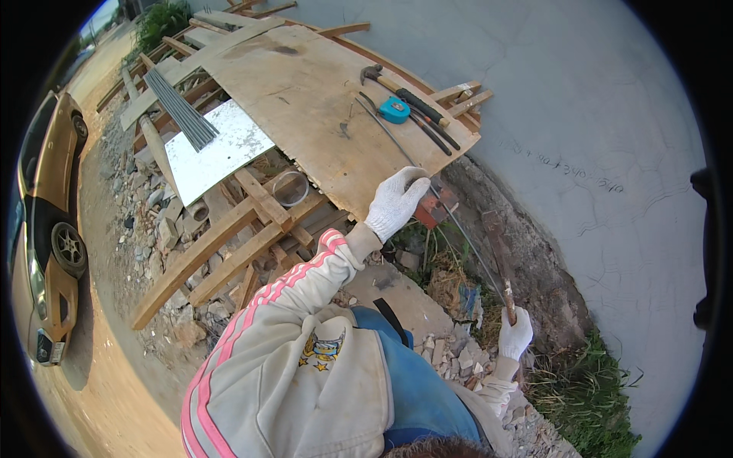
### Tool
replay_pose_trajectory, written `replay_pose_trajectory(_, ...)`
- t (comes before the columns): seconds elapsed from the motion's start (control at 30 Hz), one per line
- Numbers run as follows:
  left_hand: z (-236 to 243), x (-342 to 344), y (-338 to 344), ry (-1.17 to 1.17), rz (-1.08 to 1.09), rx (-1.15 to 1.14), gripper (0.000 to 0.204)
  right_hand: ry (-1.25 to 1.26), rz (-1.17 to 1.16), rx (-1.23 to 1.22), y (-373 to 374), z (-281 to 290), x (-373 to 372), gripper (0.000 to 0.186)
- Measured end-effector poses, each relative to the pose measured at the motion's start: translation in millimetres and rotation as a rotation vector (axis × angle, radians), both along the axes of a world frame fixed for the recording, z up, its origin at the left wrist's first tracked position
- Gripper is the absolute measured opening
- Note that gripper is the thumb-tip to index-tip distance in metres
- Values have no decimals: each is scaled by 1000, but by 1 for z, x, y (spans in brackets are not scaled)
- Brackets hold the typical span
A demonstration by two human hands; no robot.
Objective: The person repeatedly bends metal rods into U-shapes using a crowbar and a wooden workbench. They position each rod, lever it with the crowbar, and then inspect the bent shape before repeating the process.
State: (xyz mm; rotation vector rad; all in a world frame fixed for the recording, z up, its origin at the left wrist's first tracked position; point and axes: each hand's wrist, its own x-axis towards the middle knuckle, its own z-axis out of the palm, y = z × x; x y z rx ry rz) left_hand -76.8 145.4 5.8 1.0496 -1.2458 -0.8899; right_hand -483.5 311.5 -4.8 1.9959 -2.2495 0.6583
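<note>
Head: rod (461,227) through left grip (395,202)

left hand (395,204) on rod (467,238); right hand (515,334) holds rusty bar (500,256); hammer (408,93) on board (298,91)

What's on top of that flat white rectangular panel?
One end of a bundle of long, thin, straight grey rods lies over the white panel; the surface beneath that end is hidden.

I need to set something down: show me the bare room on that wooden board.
The wooden board has room across its broad middle, between the white panel and the tape measure. Its right side is crowded: hammer, tape measure, black-handled tool, thin rod, with the left hand by the near edge.
</note>
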Motion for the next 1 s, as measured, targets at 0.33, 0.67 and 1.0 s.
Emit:
replay_pose_trajectory(0.33,-24,50,-107,-1065,293,-88,57,-39,61,-36,-33,16,62,21)
replay_pose_trajectory(0.67,-34,37,-108,-1164,339,-82,67,-11,-42,23,-29,8,72,19)
replay_pose_trajectory(1.0,-29,33,-104,-1159,322,-79,75,-51,-54,53,-32,13,73,23)
